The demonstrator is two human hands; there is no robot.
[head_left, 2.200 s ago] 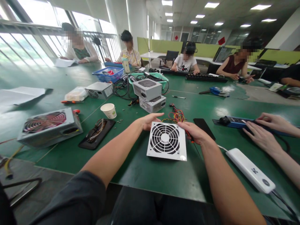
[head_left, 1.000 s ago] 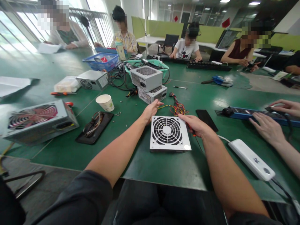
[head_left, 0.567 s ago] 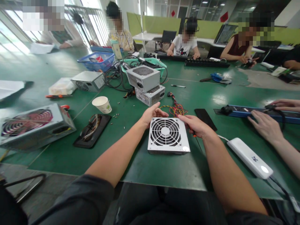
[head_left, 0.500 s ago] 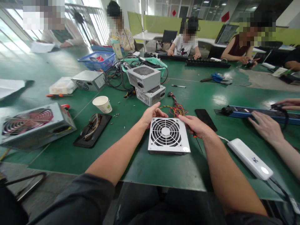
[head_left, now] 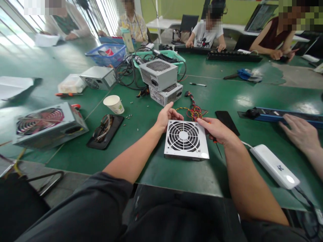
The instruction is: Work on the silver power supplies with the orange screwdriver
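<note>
One pale metal box (head_left: 183, 135), its round fan grille facing up, sits between the person's two hands on the near part of the green table (head_left: 176, 178). The left hand (head_left: 167, 116) cups the far left corner, thumb raised apart and fingers loosely curled behind the edge. The right hand (head_left: 218, 130) pinches the far right corner, thumb on top and fingers down the side. Against that hand lies a screwdriver (head_left: 215, 140), its thin shaft slanting nearer; whether the fingers also grip it, I cannot tell. Just behind the box is a tangle of red and yellow wires (head_left: 196, 113), with a flat black slab (head_left: 227, 122) to its right. Farther back, two grey metal boxes (head_left: 161, 72) are stacked in front of a green basket (head_left: 180, 65). Leftward are a paper cup (head_left: 114, 103), glasses (head_left: 102, 130) on a black case (head_left: 112, 130), and a larger box with a red fan (head_left: 51, 126). Rightward, beyond a white power strip (head_left: 274, 165), a co-worker's hand (head_left: 302, 131) is at a blue bar (head_left: 272, 115).
</note>
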